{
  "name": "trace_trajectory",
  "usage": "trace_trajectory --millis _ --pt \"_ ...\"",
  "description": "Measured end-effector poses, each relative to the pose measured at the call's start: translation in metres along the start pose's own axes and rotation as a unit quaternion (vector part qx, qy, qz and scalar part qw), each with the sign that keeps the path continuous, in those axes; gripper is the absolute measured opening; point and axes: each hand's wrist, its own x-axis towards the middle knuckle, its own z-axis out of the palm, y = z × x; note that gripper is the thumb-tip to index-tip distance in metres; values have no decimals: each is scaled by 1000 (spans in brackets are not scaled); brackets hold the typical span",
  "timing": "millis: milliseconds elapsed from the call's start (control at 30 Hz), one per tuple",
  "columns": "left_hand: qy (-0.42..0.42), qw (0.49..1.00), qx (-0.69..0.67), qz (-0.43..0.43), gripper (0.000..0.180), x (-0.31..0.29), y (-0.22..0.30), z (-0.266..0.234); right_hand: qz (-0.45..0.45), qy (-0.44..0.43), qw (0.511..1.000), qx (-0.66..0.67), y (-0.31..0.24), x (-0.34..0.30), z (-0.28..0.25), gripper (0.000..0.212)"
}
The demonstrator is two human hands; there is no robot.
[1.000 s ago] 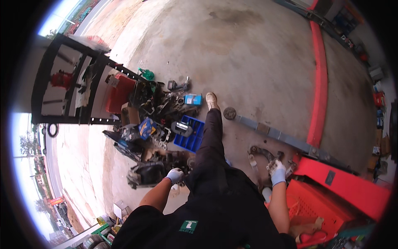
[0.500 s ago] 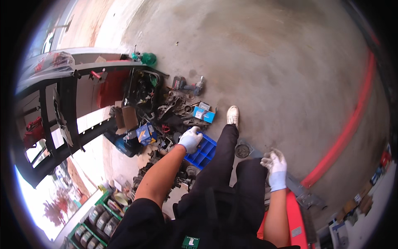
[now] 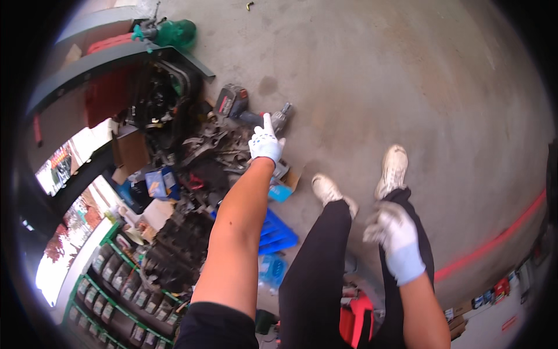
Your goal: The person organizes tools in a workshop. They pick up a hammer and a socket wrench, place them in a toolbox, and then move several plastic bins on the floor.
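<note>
My left hand (image 3: 266, 142), in a white and pale-blue work glove, reaches forward with its fingers stretched out and nothing in them. It is nearest a cordless impact wrench (image 3: 232, 106) lying on the concrete floor; the fingertips overlap the tool's body in view, and I cannot tell if they touch it. Its dark battery end is at left, its metal nose (image 3: 283, 113) at right. My right hand (image 3: 396, 235), gloved alike and slightly blurred, hangs by my right leg, fingers loosely bent and apart, holding nothing visible. Below my left hand is a light-blue box (image 3: 280, 192), partly hidden.
A blue compartment tray (image 3: 279, 232) sits beside my left forearm. Metal parts (image 3: 203, 142) lie heaped at left, near a dark bin (image 3: 168, 96) and a green bottle-like object (image 3: 177, 34). Green racks (image 3: 125, 291) hold small containers. A red line (image 3: 494, 250) crosses the floor at right.
My left hand has left the blue tray and moved forward to the wrench, its fingers straightening. Both feet now show as I have stepped, and the view has shifted.
</note>
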Motion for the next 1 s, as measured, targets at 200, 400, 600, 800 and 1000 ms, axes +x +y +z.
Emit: trace_trajectory --millis 200,400,600,800,1000 --pt "-18 994 -42 -97 106 48 9 36 170 -72 962 -203 -30 -3 34 31" --pt "-10 964 -218 -152 85 48 -6 37 92 -14 978 -189 -18 23 38 35" --pt "-136 882 -450 40 96 -12 -45 -47 105 52 974 -196 13 1 -4 36" --pt "-391 416 -819 49 72 -192 -28 -118 -6 -63 956 -285 -69 -115 53 46" --pt "-313 443 -828 141 91 -416 46 -187 -135 -172 842 -493 -122 -207 119 58"
